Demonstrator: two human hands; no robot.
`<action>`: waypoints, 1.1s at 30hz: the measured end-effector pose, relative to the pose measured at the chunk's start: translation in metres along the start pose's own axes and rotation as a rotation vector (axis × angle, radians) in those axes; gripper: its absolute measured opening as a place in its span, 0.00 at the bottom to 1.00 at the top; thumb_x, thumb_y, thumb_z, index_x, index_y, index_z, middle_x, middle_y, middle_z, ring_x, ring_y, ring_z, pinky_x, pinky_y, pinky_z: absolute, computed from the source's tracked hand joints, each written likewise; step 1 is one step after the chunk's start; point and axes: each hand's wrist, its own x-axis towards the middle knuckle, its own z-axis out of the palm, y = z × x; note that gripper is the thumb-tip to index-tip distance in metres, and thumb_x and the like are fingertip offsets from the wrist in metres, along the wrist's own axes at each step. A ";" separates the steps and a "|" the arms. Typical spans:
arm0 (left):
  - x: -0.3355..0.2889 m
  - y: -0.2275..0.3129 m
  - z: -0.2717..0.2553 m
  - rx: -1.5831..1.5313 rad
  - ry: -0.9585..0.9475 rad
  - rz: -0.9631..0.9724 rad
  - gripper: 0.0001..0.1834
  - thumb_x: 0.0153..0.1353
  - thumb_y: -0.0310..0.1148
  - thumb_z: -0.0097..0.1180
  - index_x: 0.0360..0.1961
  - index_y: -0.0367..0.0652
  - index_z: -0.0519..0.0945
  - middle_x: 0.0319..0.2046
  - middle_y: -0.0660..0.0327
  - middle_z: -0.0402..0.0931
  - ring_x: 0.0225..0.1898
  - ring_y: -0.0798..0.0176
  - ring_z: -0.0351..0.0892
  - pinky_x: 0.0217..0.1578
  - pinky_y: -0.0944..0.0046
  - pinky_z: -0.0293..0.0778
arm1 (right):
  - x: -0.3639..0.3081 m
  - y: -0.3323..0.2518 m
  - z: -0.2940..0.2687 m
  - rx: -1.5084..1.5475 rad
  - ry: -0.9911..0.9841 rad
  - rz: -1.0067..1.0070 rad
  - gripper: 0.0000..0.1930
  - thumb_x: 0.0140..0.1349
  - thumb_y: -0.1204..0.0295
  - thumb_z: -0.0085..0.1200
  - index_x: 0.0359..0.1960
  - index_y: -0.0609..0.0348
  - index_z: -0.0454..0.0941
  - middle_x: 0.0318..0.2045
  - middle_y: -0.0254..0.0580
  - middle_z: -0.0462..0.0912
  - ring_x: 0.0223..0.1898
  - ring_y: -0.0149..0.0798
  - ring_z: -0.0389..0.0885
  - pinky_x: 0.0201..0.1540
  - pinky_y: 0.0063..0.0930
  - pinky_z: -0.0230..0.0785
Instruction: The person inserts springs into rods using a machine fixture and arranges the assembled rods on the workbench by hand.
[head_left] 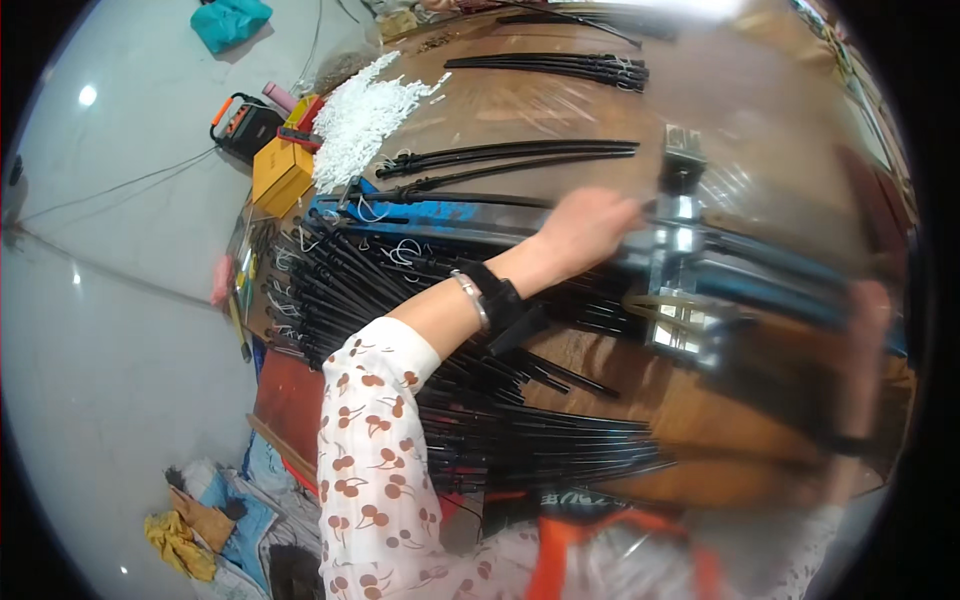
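My left hand (pixel 590 230) is closed on a thin black rod (pixel 480 199), whose far left end carries a white loop of cord. That rod lies along a blue metal bar (pixel 440 214) and runs toward a shiny metal clamp fixture (pixel 682 240) just right of my fingers. My right hand (pixel 868 310) is at the far right, beside the right end of the blue bar, smeared by motion. Whether it holds anything cannot be made out. Many black rods (pixel 350 270) with white cord loops lie under and left of my left forearm.
More black rods (pixel 560 66) lie at the back of the brown table (pixel 690 410). A heap of small white pieces (pixel 365 115) sits at the back left, beside a yellow box (pixel 282 176). Cloths and bags (pixel 225 510) lie on the floor at lower left.
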 end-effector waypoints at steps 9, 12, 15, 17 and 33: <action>0.008 0.013 0.001 0.198 -0.032 -0.149 0.10 0.65 0.36 0.53 0.30 0.43 0.73 0.27 0.52 0.80 0.31 0.43 0.81 0.29 0.45 0.74 | 0.030 -0.206 -0.082 0.235 0.124 -0.219 0.12 0.60 0.75 0.58 0.46 0.58 0.82 0.40 0.42 0.85 0.47 0.48 0.79 0.52 0.44 0.65; 0.018 0.020 0.007 0.184 -0.065 -0.160 0.10 0.66 0.36 0.53 0.31 0.43 0.73 0.27 0.51 0.80 0.31 0.42 0.80 0.29 0.45 0.74 | 0.013 -0.238 -0.099 0.249 0.067 -0.140 0.14 0.59 0.71 0.61 0.47 0.56 0.82 0.35 0.38 0.85 0.45 0.46 0.79 0.50 0.41 0.61; 0.021 0.022 0.004 0.201 -0.137 -0.201 0.10 0.67 0.36 0.53 0.31 0.43 0.72 0.27 0.51 0.80 0.31 0.41 0.80 0.29 0.45 0.73 | 0.024 -0.248 -0.097 0.312 0.023 -0.072 0.16 0.58 0.70 0.62 0.49 0.55 0.81 0.33 0.38 0.84 0.44 0.46 0.78 0.48 0.41 0.60; 0.020 0.023 0.003 0.211 -0.164 -0.223 0.10 0.67 0.35 0.53 0.31 0.42 0.72 0.27 0.50 0.80 0.32 0.40 0.80 0.30 0.45 0.73 | 0.033 -0.255 -0.095 0.348 -0.012 -0.031 0.17 0.58 0.70 0.62 0.50 0.54 0.81 0.32 0.38 0.83 0.43 0.46 0.78 0.47 0.41 0.60; 0.017 -0.001 0.019 0.476 0.120 0.247 0.09 0.64 0.36 0.56 0.29 0.47 0.71 0.22 0.61 0.70 0.24 0.56 0.76 0.23 0.58 0.71 | 0.033 -0.287 -0.069 0.525 -0.251 -0.050 0.12 0.49 0.70 0.64 0.34 0.58 0.77 0.27 0.44 0.74 0.33 0.51 0.72 0.37 0.43 0.65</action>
